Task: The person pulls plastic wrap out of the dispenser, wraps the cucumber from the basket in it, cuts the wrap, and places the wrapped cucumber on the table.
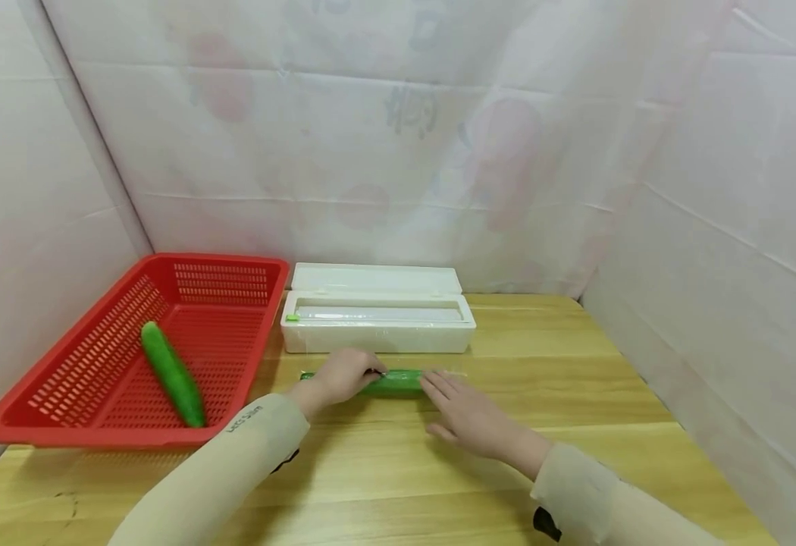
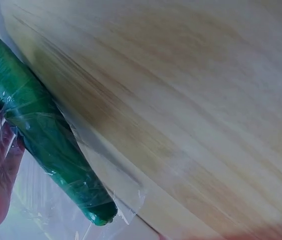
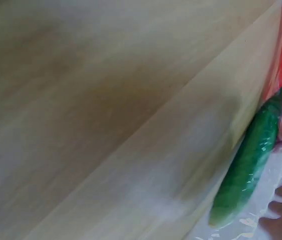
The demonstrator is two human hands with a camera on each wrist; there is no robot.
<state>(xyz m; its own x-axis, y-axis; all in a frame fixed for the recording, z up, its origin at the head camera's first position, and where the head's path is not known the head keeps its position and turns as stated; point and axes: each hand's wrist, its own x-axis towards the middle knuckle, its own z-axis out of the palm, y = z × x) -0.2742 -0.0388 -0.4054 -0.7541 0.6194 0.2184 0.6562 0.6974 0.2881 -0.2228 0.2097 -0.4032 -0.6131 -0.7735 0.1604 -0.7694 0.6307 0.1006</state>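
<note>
A green cucumber [image 1: 401, 381] lies crosswise on the wooden table, covered in clear plastic wrap [image 2: 35, 200] that clings to its skin and spreads out beside it. My left hand [image 1: 343, 377] is over its left part; in the left wrist view its thumb and fingers pinch a crumpled bit of the wrap against the cucumber's side. With fingers extended, my right hand [image 1: 469, 417] touches the cucumber near its right end. In the right wrist view the cucumber [image 3: 246, 165] shows whole, and a loose sheet of wrap [image 3: 243, 225] lies along it.
Just behind the cucumber stands a white wrap dispenser box [image 1: 379, 339], lid raised, with a green slider [image 1: 292, 318] at its left. A red plastic basket [image 1: 98, 437] at the left holds another cucumber [image 1: 173, 377]. Pale sheets [image 1: 371, 152] hang around the table [image 1: 371, 485].
</note>
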